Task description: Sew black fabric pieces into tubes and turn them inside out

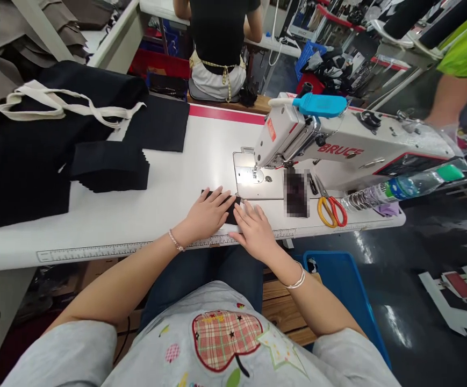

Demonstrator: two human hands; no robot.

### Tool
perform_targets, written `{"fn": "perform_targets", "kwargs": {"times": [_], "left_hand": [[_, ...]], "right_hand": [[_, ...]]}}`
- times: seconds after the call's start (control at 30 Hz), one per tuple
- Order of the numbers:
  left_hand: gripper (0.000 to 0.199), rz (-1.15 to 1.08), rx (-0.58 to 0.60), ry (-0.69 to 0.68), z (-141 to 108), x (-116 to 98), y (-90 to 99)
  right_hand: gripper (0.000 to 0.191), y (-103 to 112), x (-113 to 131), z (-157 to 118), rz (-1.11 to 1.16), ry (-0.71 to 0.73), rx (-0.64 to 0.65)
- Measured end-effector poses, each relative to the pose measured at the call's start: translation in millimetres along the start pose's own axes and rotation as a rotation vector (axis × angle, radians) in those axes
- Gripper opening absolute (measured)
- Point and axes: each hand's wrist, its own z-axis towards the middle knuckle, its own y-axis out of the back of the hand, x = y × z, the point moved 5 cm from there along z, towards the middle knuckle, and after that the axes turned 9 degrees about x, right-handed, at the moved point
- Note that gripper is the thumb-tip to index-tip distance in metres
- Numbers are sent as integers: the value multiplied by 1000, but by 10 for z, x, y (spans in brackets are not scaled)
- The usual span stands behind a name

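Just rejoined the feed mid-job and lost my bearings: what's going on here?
A person's left hand and right hand rest on a small black cloth near the front edge of the table. The cloth is not under the needle of the machine. A black stack sits off to the left; the scissors lie to the right, not in either hand.

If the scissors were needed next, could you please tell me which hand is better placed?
Probably the right hand: it lies nearer the scissors, while the left hand is farther off. Both touch the black fabric piece.
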Motion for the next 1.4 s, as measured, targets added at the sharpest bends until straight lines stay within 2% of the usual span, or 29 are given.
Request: {"fn": "perform_targets", "kwargs": {"times": [0.1,0.23,0.3,0.37,0.47,0.57,0.67,0.77,0.83,0.93,1.1,1.23,1.4], "left_hand": [[51,-13,6,4,-8,-5,1],[56,-104,-10,-4,-3,4,1],[59,-216,-22,-4,-5,31,32],[59,-327,-26,10,-36,76,92],[56,-394,-24,38,-167,179,213],[53,-400,-1,93,-363,361,293],[51,-404,3,176,-528,606,279],[50,-396,-21,186,-564,751,216],[50,-354,-20,147,-513,730,193],[49,-240,15,94,-397,555,226],[51,-132,22,135,-324,290,327],[53,-125,-6,161,-333,290,249],[54,-175,-13,143,-293,427,71]], "right_hand": [[66,-12,10,-31,4,-32,32],[52,215,-14,119,89,-16,64],[45,364,3,268,157,-30,11],[44,425,65,423,233,-35,-66],[47,289,191,600,311,-27,-117],[50,80,260,671,291,-30,-133],[52,-23,273,679,236,-21,-122],[51,-16,272,679,200,-25,-98],[51,23,287,688,186,-29,-81],[50,108,337,709,182,-29,-56],[52,192,407,720,170,-41,5],[51,145,382,700,156,-62,-7],[53,-25,295,671,169,-45,-72]]}}
